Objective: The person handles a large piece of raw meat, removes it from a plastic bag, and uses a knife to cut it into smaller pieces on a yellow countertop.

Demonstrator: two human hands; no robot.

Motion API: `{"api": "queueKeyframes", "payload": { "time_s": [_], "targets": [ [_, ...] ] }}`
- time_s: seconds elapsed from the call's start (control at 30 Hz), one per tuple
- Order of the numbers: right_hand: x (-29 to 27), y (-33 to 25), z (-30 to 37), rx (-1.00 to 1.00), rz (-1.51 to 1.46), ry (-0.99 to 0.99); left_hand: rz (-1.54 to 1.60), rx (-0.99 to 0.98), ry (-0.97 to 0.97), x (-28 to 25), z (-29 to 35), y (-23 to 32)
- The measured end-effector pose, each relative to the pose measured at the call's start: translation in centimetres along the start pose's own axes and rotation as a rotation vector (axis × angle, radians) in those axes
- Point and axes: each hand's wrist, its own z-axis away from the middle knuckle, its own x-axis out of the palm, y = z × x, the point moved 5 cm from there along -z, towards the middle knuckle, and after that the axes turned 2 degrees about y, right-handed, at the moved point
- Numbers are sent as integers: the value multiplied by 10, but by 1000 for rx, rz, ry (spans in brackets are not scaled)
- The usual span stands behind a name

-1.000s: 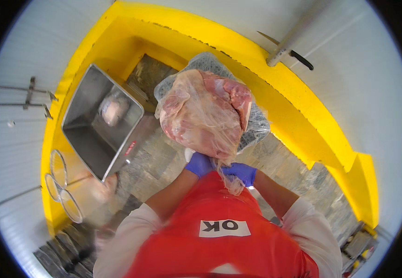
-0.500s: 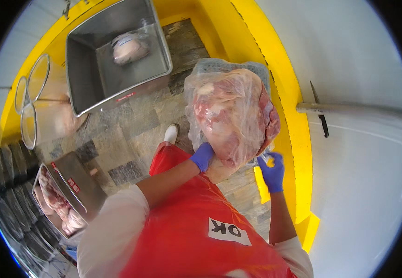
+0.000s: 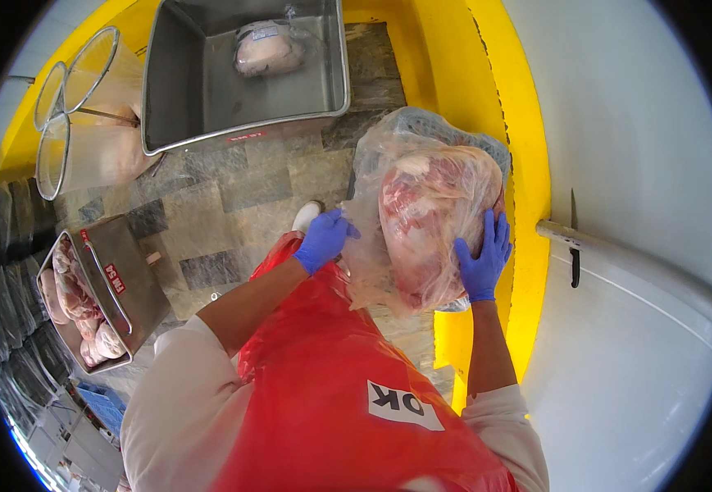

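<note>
A large piece of raw meat (image 3: 429, 225), pink and red with pale fat, lies in clear plastic wrap (image 3: 364, 234) on a grey-blue plastic crate (image 3: 446, 127). My left hand (image 3: 325, 239), in a blue glove, pinches the loose left edge of the wrap, with its fingers closed. Flat against the right side of the meat rests my right hand (image 3: 485, 258), also blue-gloved, its fingers spread and its thumb apart. How far the crate reaches under the meat is hidden.
A deep steel tub (image 3: 208, 98) at the far left holds a bagged piece of meat (image 3: 267, 51). Beside it stand clear bags on metal hoops (image 3: 67, 156). A steel bin (image 3: 130, 279) of meat is at left. A knife (image 3: 575, 266) hangs on the right wall by the yellow curb (image 3: 528, 164).
My right hand has moved up from below the meat onto its right side and spread open. My left hand has shifted left and up, drawing the wrap's edge away from the meat.
</note>
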Motion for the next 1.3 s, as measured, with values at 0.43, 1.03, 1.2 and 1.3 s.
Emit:
{"api": "queueKeyframes", "payload": {
  "time_s": [0.43,1.03,1.2,1.3],
  "targets": [
    [-5,0,-9,-36,-46,-7,548,-92,-97,-129,-106,71],
    [20,77,30,740,-389,316,-1295,897,-454,115,-191,123],
    [21,78,31,739,-386,346,-539,667,-135,120,-250,151],
    [23,80,33,721,-403,364,-23,304,-216,145,-253,187]
  ]
}}
